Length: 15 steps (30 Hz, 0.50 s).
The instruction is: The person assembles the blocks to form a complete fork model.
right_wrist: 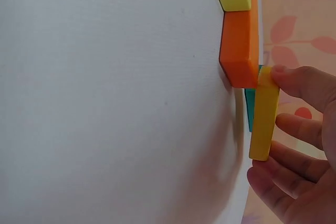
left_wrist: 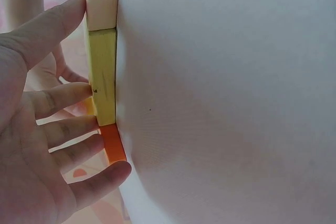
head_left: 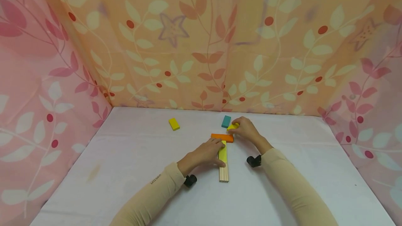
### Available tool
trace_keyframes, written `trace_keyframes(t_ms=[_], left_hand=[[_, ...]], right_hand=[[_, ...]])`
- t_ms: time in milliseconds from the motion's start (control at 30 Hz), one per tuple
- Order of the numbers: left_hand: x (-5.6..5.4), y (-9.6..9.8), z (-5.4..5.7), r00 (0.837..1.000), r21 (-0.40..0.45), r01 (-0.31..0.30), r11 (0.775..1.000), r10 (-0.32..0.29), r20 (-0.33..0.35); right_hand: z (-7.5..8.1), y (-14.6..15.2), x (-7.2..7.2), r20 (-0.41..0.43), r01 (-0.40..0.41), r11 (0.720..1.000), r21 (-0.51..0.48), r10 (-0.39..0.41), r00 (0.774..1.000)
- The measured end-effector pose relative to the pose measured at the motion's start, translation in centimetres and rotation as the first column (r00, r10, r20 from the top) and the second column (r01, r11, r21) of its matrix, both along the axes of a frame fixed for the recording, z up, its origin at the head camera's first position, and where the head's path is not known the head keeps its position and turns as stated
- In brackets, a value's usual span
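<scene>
Yellow and likely light, stiff and somewhat slippery, the small block (right_wrist: 265,116) sits pinched between the fingers of the right hand (head_left: 248,131), probably best held by its ends, while the left hand (head_left: 204,153) rests loosely extended fingers against the lime block (head_left: 222,155).

My left forearm (head_left: 149,196) and right forearm (head_left: 296,187) kinda angle in toward each other. My left hand (head_left: 204,153) has the thumb and fingers spread pretty wide, fairly straight, while my right hand (head_left: 246,130) sits further out, pinching between thumb and fingertips.
</scene>
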<state>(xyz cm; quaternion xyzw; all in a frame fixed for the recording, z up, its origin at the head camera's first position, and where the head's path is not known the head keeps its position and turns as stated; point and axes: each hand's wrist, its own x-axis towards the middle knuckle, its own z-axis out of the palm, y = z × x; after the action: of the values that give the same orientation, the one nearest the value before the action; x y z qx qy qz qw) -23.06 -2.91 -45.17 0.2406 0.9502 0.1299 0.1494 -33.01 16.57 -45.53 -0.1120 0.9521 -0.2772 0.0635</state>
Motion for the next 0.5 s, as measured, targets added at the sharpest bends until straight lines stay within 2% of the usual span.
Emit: trace_keyframes(t_ms=[300,500], left_hand=[[-0.06,-0.04,-0.02,1.0,0.004,0.005,1.0,-0.005,0.005],[-0.03,-0.04,0.1,1.0,0.009,0.01,1.0,-0.01,0.003]], right_hand=[[-0.35,-0.44,-0.1,0.018,-0.004,1.0,0.023,0.004,1.0],[-0.42,-0.44,0.02,-0.01,-0.025,0.999,0.031,0.025,1.0]])
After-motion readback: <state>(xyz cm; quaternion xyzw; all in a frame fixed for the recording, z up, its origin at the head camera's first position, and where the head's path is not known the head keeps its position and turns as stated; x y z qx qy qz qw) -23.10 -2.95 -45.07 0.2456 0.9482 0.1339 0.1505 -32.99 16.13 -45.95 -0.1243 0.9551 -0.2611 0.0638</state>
